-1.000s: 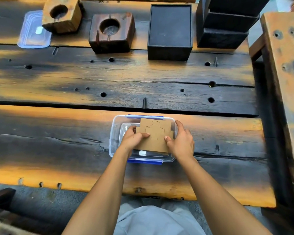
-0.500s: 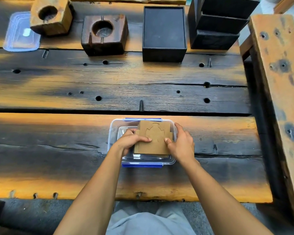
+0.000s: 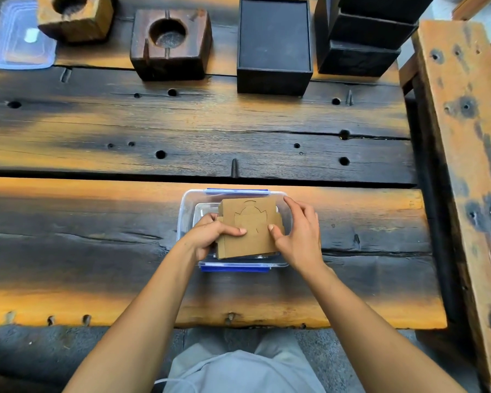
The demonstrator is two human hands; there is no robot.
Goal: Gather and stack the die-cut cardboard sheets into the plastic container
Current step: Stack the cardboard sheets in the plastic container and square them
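Observation:
A stack of brown die-cut cardboard sheets (image 3: 250, 225) with a curved cut outline on top sits inside the clear plastic container (image 3: 188, 202), which has blue clips at its near and far ends. My left hand (image 3: 210, 234) grips the stack's left edge, thumb on top. My right hand (image 3: 298, 234) holds the right edge, thumb pressed on the top sheet and fingers over the container's right rim. The stack's lower sheets are hidden.
The container rests on a dark scorched wooden table (image 3: 97, 251). At the far edge lie a clear lid (image 3: 20, 43), two wooden blocks with round holes (image 3: 170, 43), a black box (image 3: 274, 46) and stacked black boxes (image 3: 363, 38). A wooden bench (image 3: 465, 137) runs along the right.
The cardboard stack has sunk lower into the container and squared up under both hands. The view has shifted slightly; my hands stay on the stack's edges.

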